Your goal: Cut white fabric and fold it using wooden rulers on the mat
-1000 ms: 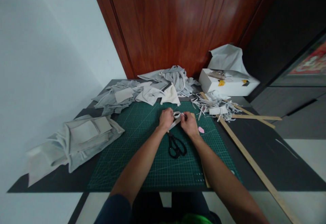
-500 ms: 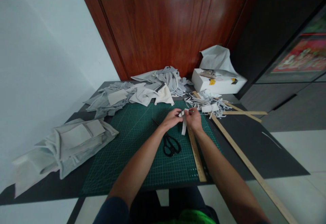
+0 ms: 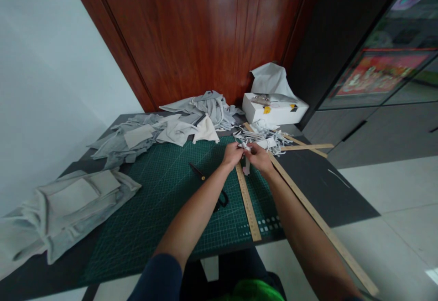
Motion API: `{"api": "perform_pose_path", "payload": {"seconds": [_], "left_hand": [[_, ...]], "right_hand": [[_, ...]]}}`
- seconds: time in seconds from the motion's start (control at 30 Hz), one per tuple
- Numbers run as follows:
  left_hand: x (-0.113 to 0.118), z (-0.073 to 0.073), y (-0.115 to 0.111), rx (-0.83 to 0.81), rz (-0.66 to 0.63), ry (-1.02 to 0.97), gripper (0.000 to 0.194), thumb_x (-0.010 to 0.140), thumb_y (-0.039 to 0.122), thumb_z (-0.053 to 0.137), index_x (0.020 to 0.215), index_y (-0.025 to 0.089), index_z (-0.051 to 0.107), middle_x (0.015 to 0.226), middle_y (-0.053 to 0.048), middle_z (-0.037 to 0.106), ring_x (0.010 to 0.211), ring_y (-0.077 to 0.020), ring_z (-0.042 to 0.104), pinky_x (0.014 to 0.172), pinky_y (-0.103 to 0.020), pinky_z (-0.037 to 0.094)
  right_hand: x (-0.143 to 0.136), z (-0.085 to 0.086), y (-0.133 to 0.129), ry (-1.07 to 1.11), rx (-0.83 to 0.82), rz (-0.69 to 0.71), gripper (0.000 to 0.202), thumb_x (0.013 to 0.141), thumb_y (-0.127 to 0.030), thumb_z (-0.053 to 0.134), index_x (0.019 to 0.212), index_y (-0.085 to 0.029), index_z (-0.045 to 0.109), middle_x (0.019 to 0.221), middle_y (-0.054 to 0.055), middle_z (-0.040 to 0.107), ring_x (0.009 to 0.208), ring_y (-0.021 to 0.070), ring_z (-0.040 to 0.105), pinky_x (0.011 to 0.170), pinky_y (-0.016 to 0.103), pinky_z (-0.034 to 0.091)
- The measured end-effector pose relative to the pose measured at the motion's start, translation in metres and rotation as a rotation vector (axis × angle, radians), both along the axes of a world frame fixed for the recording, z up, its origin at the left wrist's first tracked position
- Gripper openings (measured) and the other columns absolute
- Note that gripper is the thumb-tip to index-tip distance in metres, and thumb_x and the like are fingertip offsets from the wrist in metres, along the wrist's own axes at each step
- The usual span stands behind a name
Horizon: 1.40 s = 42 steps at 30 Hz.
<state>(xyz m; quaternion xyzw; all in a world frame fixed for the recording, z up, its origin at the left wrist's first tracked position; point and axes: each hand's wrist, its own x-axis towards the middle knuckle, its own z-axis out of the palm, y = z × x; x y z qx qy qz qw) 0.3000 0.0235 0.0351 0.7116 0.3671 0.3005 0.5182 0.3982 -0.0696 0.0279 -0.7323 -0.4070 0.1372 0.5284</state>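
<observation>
Between my two hands a white fabric strip (image 3: 247,166) is bunched up, with one end hanging down over the mat. My left hand (image 3: 233,155) pinches it from the left, fingers closed. From the right, my right hand (image 3: 258,156) grips the same strip, also closed. Black-handled scissors (image 3: 223,199) lie on the green cutting mat (image 3: 164,210), partly hidden under my left forearm. Below the hands, a wooden ruler (image 3: 248,203) lies on the mat.
Grey and white cloth pieces (image 3: 143,137) heap along the back, with folded fabric (image 3: 73,200) at left. Thin strips (image 3: 280,134) are piled before a white box (image 3: 278,113). A long wooden ruler (image 3: 318,219) overhangs the table's front edge; two shorter ones cross behind it.
My view has turned to the right, so everything sits further left. My hands have come closer together over the strip, bunching its upper part.
</observation>
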Motion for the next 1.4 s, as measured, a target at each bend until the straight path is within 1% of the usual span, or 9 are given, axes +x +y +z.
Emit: {"api": "perform_pose_path", "payload": {"seconds": [0.17, 0.33, 0.43, 0.6, 0.77, 0.97, 1.1, 1.27, 1.4], "left_hand": [[0.013, -0.002, 0.002, 0.010, -0.032, 0.068, 0.021, 0.088, 0.015, 0.062, 0.088, 0.014, 0.083, 0.077, -0.003, 0.077, 0.071, -0.0167, 0.069, 0.073, -0.027, 0.054], [0.021, -0.001, 0.011, 0.054, -0.021, 0.120, 0.032, 0.082, 0.004, 0.065, 0.106, 0.014, 0.083, 0.107, -0.010, 0.083, 0.098, -0.0212, 0.077, 0.091, -0.030, 0.057], [0.019, 0.001, 0.011, 0.095, -0.027, 0.176, 0.036, 0.082, 0.001, 0.065, 0.110, 0.015, 0.082, 0.110, -0.010, 0.083, 0.104, -0.0218, 0.077, 0.096, -0.031, 0.058], [0.002, 0.007, 0.005, 0.199, -0.054, 0.222, 0.036, 0.085, 0.000, 0.063, 0.113, 0.015, 0.081, 0.115, -0.011, 0.082, 0.108, -0.0219, 0.077, 0.099, -0.031, 0.057], [-0.035, 0.017, 0.011, 0.289, 0.001, 0.210, 0.040, 0.085, -0.004, 0.059, 0.115, 0.013, 0.080, 0.119, -0.012, 0.081, 0.111, -0.0213, 0.076, 0.105, -0.032, 0.056], [-0.096, 0.021, 0.017, 0.338, 0.091, 0.313, 0.038, 0.088, -0.003, 0.059, 0.116, 0.013, 0.080, 0.119, -0.012, 0.080, 0.110, -0.0208, 0.076, 0.106, -0.031, 0.056], [-0.126, 0.016, 0.007, 0.383, 0.095, 0.379, 0.036, 0.088, -0.001, 0.060, 0.112, 0.014, 0.081, 0.117, -0.012, 0.080, 0.108, -0.0212, 0.076, 0.105, -0.031, 0.056], [-0.149, 0.012, -0.013, 0.340, -0.080, 0.405, 0.038, 0.086, 0.001, 0.061, 0.114, 0.016, 0.081, 0.111, -0.008, 0.083, 0.103, -0.0201, 0.077, 0.100, -0.029, 0.058], [-0.161, 0.010, -0.029, 0.420, -0.245, 0.468, 0.041, 0.083, 0.007, 0.067, 0.120, 0.017, 0.081, 0.118, -0.009, 0.082, 0.109, -0.0239, 0.076, 0.103, -0.032, 0.057]], "right_hand": [[0.031, 0.004, 0.004, 0.035, 0.001, -0.223, 0.037, 0.081, -0.050, 0.071, 0.093, -0.015, 0.075, 0.086, 0.012, 0.079, 0.078, 0.0261, 0.072, 0.074, 0.035, 0.057], [0.055, 0.012, 0.009, -0.006, 0.084, -0.330, 0.055, 0.082, -0.034, 0.067, 0.132, -0.011, 0.067, 0.119, 0.021, 0.077, 0.100, 0.0294, 0.077, 0.087, 0.039, 0.060], [0.055, 0.011, 0.008, -0.002, 0.076, -0.314, 0.065, 0.079, -0.022, 0.062, 0.143, -0.010, 0.059, 0.119, 0.021, 0.077, 0.105, 0.0289, 0.077, 0.091, 0.039, 0.060], [0.025, 0.003, 0.008, -0.121, -0.076, -0.212, 0.043, 0.079, -0.017, 0.058, 0.119, -0.013, 0.074, 0.094, 0.014, 0.081, 0.093, 0.0289, 0.077, 0.093, 0.042, 0.059], [-0.024, 0.002, 0.017, -0.328, -0.137, -0.006, 0.027, 0.085, -0.015, 0.056, 0.101, -0.018, 0.078, 0.100, 0.012, 0.081, 0.093, 0.0270, 0.075, 0.089, 0.037, 0.057], [-0.074, -0.002, 0.017, -0.496, -0.290, 0.072, 0.020, 0.084, -0.011, 0.062, 0.094, -0.016, 0.078, 0.103, 0.017, 0.076, 0.090, 0.0272, 0.072, 0.086, 0.035, 0.055], [-0.098, -0.008, 0.004, -0.636, -0.315, 0.161, 0.022, 0.086, -0.014, 0.065, 0.102, -0.014, 0.079, 0.104, 0.020, 0.075, 0.102, 0.0320, 0.070, 0.096, 0.041, 0.053], [-0.111, -0.017, -0.015, -0.792, -0.346, 0.311, 0.028, 0.086, -0.008, 0.059, 0.105, -0.013, 0.080, 0.108, 0.019, 0.077, 0.111, 0.0331, 0.069, 0.107, 0.045, 0.047], [-0.103, -0.028, -0.027, -0.819, -0.336, 0.319, 0.042, 0.081, -0.004, 0.058, 0.117, -0.009, 0.079, 0.126, 0.020, 0.075, 0.118, 0.0331, 0.068, 0.110, 0.043, 0.047]]}}
